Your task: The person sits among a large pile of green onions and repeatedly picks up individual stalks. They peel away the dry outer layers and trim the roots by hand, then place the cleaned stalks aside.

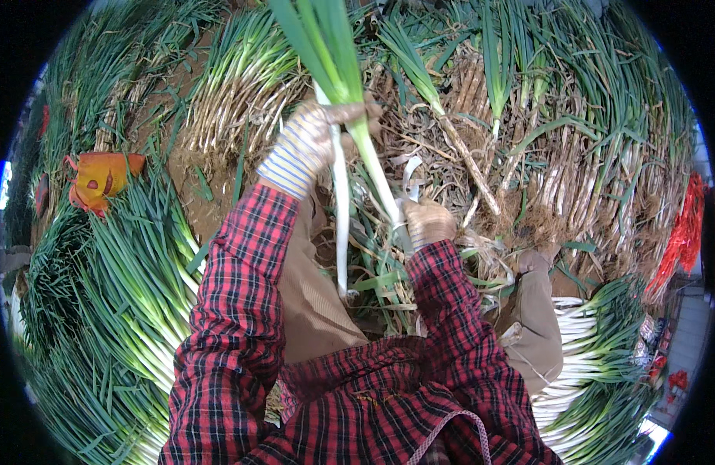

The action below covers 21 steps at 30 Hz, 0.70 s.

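Note:
My left hand [325, 131], in a striped, soiled work glove, grips two long green onions at the base of their leaves [328, 46]. One peeled white stalk [341, 215] hangs straight down from it, its root end lowest. The other stalk [372, 157] slants down to the right, where my right hand [430, 222], also gloved, closes around its lower part. A pale strip of onion skin [413, 170] sticks up beside the right hand. My right fingers are partly hidden and slightly blurred.
Unpeeled onions with dry roots [566, 168] lie along the right and at the back left [241, 87]. Cleaned onions are piled at the left [130, 290] and the lower right [572, 349]. Stripped skins [427, 139] cover the ground ahead. An orange bag [104, 177] and red ties [686, 226] lie outward.

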Motion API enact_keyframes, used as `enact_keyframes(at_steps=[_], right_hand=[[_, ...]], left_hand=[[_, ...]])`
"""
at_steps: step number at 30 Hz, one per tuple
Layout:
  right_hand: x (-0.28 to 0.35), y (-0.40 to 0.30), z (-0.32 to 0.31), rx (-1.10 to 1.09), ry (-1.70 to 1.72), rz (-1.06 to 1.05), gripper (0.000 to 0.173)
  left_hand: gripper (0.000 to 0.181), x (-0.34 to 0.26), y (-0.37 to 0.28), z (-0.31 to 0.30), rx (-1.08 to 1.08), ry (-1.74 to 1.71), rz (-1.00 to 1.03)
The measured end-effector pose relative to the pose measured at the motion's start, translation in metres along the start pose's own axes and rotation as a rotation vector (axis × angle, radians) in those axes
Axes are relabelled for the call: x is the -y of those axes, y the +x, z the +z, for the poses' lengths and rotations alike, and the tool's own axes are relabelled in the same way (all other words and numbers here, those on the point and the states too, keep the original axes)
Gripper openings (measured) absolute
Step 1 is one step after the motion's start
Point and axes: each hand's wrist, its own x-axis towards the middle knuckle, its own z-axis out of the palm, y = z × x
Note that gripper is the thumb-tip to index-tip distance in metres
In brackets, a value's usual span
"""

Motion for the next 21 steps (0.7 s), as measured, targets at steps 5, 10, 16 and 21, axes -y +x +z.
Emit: enact_keyframes(at_steps=[5, 10, 16, 21], right_hand=[[-0.145, 0.02, 0.147, 0.541, -0.44, 0.292, 0.035], [-0.235, -0.041, 0.217, 0.671, -0.212, 0.419, 0.041], [-0.222, -0.026, 0.199, 0.63, 0.087, 0.606, 0.064], [-0.151, -0.024, 0.11, 0.137, 1.253, -0.092, 0.068]], left_hand=[[0.029, -0.028, -0.006, -0.025, -0.049, 0.056, 0.089], [0.029, -0.042, -0.019, -0.059, -0.288, 0.073, 0.143], [0.028, -0.053, -0.037, -0.078, -0.394, 0.109, 0.191], [0.031, -0.049, -0.024, -0.077, -0.329, 0.03, 0.134]])
